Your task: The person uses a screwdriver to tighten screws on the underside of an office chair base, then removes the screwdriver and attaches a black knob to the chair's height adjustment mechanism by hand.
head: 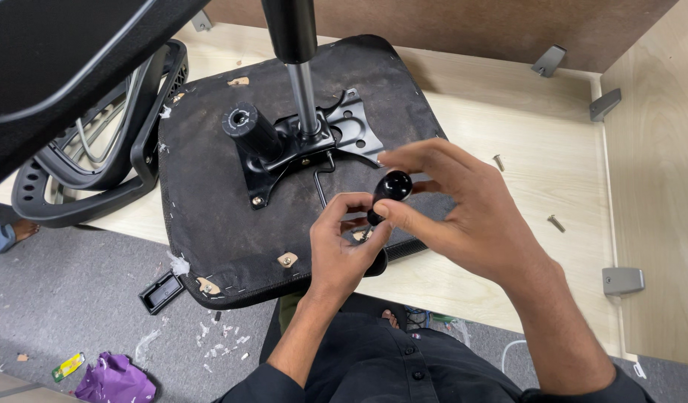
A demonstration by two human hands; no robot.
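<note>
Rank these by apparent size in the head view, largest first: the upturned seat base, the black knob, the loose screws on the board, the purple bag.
1. Seat base
2. Purple bag, partly cut off by the frame
3. Black knob, held between both hands, nearer the camera
4. Loose screws, alike in size

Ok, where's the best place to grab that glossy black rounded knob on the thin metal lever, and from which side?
Probably grip the glossy black rounded knob around its bulbous upper end, coming from the right, as the right hand does. The rounded head gives fingertips purchase, while the left hand pinches the narrow lower end near the thin metal lever over the upturned black seat base.
</note>
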